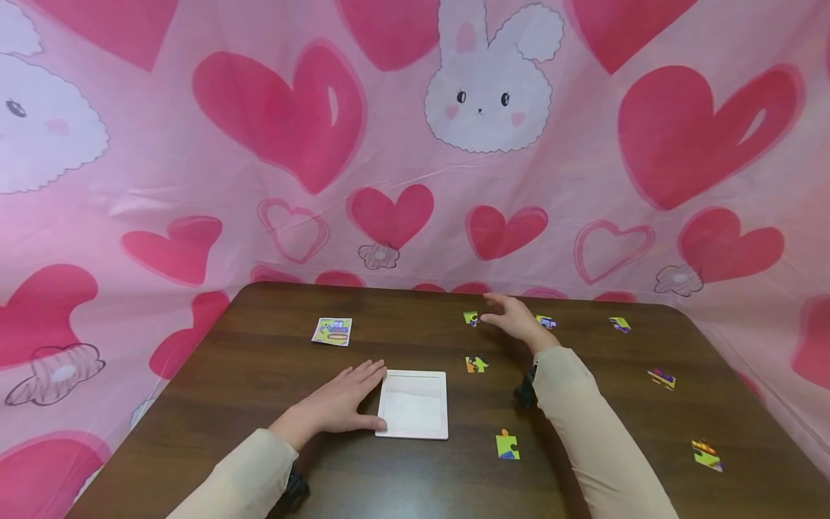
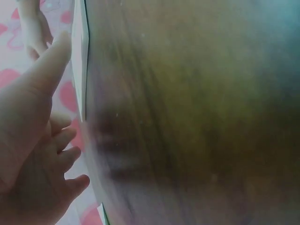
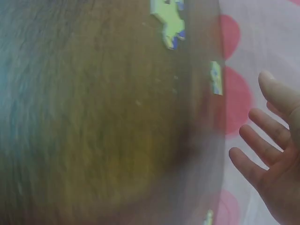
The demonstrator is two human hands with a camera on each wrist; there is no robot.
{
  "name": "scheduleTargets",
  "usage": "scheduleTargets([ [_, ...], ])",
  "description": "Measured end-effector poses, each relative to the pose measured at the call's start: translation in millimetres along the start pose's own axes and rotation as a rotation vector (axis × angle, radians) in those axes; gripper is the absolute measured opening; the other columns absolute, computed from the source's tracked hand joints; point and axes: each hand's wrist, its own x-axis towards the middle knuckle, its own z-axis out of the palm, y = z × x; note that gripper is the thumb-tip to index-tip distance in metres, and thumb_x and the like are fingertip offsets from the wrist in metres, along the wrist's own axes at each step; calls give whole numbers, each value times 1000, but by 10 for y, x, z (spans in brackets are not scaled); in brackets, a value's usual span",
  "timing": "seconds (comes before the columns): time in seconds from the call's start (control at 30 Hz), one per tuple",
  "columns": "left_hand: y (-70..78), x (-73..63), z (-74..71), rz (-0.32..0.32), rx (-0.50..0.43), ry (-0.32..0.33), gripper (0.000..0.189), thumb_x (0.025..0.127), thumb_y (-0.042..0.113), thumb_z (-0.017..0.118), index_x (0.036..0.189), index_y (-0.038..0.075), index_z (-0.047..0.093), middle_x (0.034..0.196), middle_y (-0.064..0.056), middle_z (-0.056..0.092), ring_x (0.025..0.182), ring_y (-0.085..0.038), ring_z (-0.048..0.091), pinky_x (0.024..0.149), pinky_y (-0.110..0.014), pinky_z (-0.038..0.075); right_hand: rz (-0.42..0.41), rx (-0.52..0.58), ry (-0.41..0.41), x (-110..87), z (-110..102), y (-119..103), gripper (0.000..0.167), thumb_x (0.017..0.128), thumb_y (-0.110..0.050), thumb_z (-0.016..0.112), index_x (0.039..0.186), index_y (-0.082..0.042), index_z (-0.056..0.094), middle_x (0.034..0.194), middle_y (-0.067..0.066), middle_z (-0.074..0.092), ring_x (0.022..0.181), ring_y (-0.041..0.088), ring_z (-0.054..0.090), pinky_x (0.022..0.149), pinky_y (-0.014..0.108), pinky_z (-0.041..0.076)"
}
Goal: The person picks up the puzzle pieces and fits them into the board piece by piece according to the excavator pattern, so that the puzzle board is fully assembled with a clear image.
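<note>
A white square puzzle tray (image 1: 413,405) lies flat on the table, with nothing in its recess. At its left edge rests my left hand (image 1: 338,402), thumb and fingertips touching the rim with the fingers fairly straight. My right hand (image 1: 516,321) hovers over the far part of the table, fingers spread and holding nothing. Just left of its fingertips lies a yellow-green jigsaw piece (image 1: 470,317); another puzzle piece (image 1: 545,321) is partly behind the hand. In the right wrist view, the right hand (image 3: 276,159) has nothing between thumb and fingers.
A small picture card (image 1: 333,331) lies at the back left. More jigsaw pieces are scattered: one behind the tray's right side (image 1: 476,365), one nearer the front (image 1: 508,445), and several to the right, including a piece (image 1: 707,455). A pink heart-patterned cloth (image 1: 389,166) hangs behind the table.
</note>
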Motion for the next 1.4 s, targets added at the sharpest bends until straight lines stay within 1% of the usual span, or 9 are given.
scheduleTargets([
  [0.1,-3,13,12,-8,4,-21,90,77,59,62,142,3,33,148,-11,27,136,-29,18,107,-50,16,3,-19,-25,53,71,17,53,87,-14,64,132,6,44,124,26,51,115,39,46,97,50,36],
  [0.2,-7,27,16,-19,6,-36,90,77,58,63,142,4,34,147,-11,29,136,-29,18,107,-50,15,-13,-94,-46,91,127,43,51,87,-12,65,130,8,46,126,25,50,117,38,44,98,49,34],
  [0.37,5,39,10,-38,11,-45,89,76,58,64,141,4,35,146,-10,30,136,-28,19,107,-49,15,5,-288,-75,113,192,61,50,89,-15,62,132,3,46,131,23,45,121,40,37,96,59,29],
  [0.53,46,36,-9,-37,1,-48,88,75,54,67,140,2,37,146,-11,32,135,-29,20,107,-50,16,69,-404,-121,116,236,29,48,93,-18,55,137,-4,43,136,21,39,122,41,32,94,64,26],
  [0.67,70,40,-20,-38,10,-49,87,75,52,68,139,1,38,145,-12,32,135,-29,20,107,-49,16,70,-425,-97,122,259,0,44,92,-19,56,134,-5,48,132,20,41,118,41,35,92,63,28],
  [0.83,88,40,-24,-41,16,-50,87,75,52,69,139,1,38,145,-12,33,135,-30,21,107,-49,16,40,-445,-22,127,277,-3,34,89,-18,62,121,-6,60,123,18,50,111,41,43,89,61,33],
  [1.03,88,51,-25,-36,19,-48,88,75,53,68,139,0,37,145,-12,33,135,-30,21,107,-48,17,15,-467,21,121,264,-8,29,86,-20,66,110,-6,63,114,15,56,106,38,48,86,60,36],
  [1.2,91,49,-20,-28,17,-45,88,75,53,68,139,0,38,144,-13,33,135,-30,22,107,-48,18,-37,-457,45,135,247,-73,30,84,-22,68,109,-4,65,110,14,60,104,35,52,86,58,38],
  [1.4,75,42,-10,-38,30,-45,89,75,54,68,139,0,37,145,-12,33,135,-29,22,107,-47,18,-127,-444,78,156,196,-265,31,83,-23,70,106,-3,65,103,12,63,98,31,57,86,52,42],
])
